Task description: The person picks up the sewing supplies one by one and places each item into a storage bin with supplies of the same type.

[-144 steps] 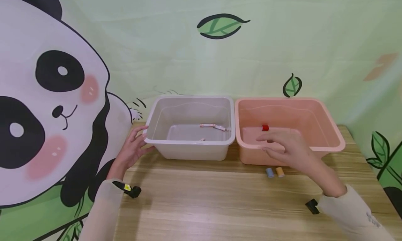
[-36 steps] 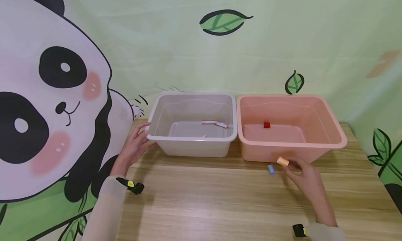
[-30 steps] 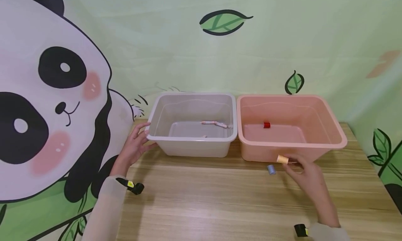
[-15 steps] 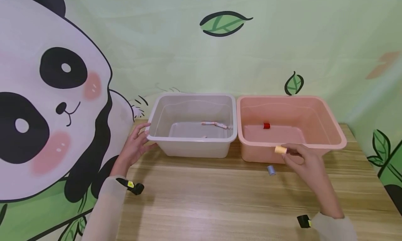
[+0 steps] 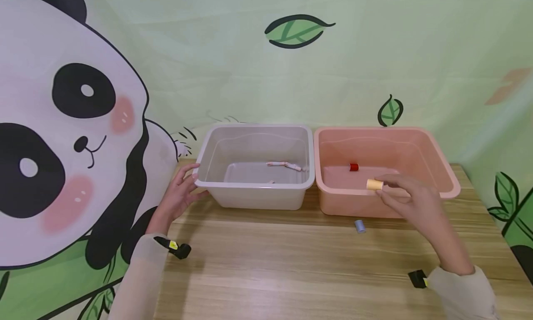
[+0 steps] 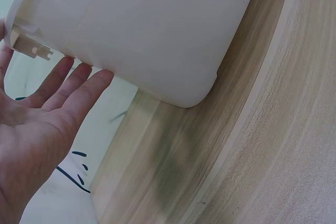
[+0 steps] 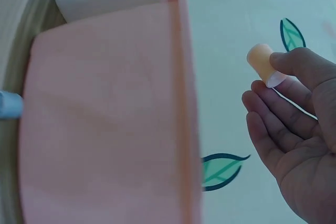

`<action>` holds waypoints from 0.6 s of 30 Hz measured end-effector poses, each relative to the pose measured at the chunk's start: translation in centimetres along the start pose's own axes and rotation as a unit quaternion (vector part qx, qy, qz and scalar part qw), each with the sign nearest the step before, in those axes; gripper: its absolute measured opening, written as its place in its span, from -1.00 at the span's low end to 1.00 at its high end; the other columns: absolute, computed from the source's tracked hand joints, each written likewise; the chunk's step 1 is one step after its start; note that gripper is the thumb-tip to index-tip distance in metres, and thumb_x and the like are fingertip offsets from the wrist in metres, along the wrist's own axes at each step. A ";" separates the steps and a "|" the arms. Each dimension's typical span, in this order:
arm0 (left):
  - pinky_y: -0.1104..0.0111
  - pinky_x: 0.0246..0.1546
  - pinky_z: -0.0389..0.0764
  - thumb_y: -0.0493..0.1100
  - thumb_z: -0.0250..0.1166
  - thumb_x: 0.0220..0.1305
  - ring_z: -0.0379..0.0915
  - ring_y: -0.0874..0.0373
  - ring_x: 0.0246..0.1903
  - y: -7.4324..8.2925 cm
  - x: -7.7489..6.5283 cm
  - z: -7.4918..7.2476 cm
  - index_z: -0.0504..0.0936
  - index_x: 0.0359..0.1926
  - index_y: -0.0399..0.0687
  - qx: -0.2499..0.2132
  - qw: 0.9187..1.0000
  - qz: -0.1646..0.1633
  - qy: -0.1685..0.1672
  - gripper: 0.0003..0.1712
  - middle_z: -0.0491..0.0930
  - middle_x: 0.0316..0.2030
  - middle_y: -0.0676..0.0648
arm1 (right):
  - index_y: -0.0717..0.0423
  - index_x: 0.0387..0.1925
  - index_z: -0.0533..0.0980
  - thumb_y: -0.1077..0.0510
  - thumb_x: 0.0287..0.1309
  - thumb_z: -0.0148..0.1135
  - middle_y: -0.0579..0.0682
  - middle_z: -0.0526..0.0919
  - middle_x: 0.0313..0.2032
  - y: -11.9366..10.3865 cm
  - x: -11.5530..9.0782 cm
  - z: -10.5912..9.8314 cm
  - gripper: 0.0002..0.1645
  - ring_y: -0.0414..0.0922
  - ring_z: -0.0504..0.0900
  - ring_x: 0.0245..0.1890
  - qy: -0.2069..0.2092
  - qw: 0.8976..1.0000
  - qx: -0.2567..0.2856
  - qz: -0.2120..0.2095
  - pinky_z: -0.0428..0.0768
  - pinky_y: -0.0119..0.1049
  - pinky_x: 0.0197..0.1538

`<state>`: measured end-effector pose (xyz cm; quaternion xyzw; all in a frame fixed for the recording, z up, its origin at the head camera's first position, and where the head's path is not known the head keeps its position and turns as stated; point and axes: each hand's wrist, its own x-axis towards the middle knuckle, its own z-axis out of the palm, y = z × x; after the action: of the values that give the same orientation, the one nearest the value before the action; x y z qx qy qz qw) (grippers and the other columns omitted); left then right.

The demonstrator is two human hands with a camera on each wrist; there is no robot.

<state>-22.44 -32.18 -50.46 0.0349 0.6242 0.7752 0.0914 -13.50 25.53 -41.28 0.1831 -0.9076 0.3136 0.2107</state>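
My right hand (image 5: pixel 416 199) pinches an orange spool of thread (image 5: pixel 374 185) between thumb and fingers. In the head view the spool appears over the front rim of the pink bin (image 5: pixel 383 193); the right wrist view shows its pale end, and the other fingers bent loosely. On the table in front of that bin lies a blue spool (image 5: pixel 360 226). A red spool (image 5: pixel 353 167) is inside the pink bin. At the left end of the light grey bin (image 5: pixel 256 197), my left hand (image 5: pixel 176 199) touches the rim and outer wall with mostly straight fingers.
Inside the grey bin are slim pink-and-white pieces (image 5: pixel 284 164), their kind unclear. Both bins stand side by side on the wooden table (image 5: pixel 266 264). A green cloth (image 5: pixel 233 79) with a printed panda hangs behind them.
From near the table, my right hand has raised the orange spool to the pink bin's front rim. Earlier that spool lay beside the blue one. My left hand stays at the grey bin.
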 end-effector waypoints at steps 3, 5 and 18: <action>-0.06 0.14 0.58 -0.09 0.08 0.59 0.47 0.00 0.22 0.1 0.0 0.0 0.35 0.32 0.20 0.001 1.000 -0.001 0.000 -0.63 0.38 0.27 -0.06 | 0.10 -0.01 0.68 0.28 0.05 0.53 0.10 0.75 -0.10 -0.1 1.0 -0.8 -0.59 0.05 0.66 -0.09 -0.014 1.000 0.003 -0.005 0.37 -0.62 0.01; -0.11 0.16 0.54 -0.10 0.08 0.59 0.49 0.02 0.20 0.1 0.0 0.0 0.34 0.33 0.20 0.001 1.000 0.000 -0.001 -0.63 0.37 0.28 -0.07 | 0.09 -0.01 0.69 0.27 0.06 0.53 0.08 0.75 -0.11 0.0 1.6 -1.4 -0.60 0.01 0.64 -0.10 -0.019 1.000 -0.003 -0.013 0.40 -0.53 0.00; -0.15 0.20 0.49 -0.10 0.07 0.59 0.49 0.03 0.19 0.0 0.0 0.0 0.35 0.32 0.22 0.001 1.000 -0.001 -0.001 -0.64 0.36 0.28 -0.09 | 0.06 -0.04 0.68 0.26 0.01 0.55 0.07 0.75 -0.13 0.3 5.1 -4.1 -0.59 0.07 0.72 -0.28 -0.032 0.993 -0.077 -0.085 0.61 -0.02 -0.35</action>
<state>-22.41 -32.21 -50.41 0.0348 0.6249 0.7744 0.0927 -16.81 27.41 -35.97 0.2528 -0.9165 0.2173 0.2210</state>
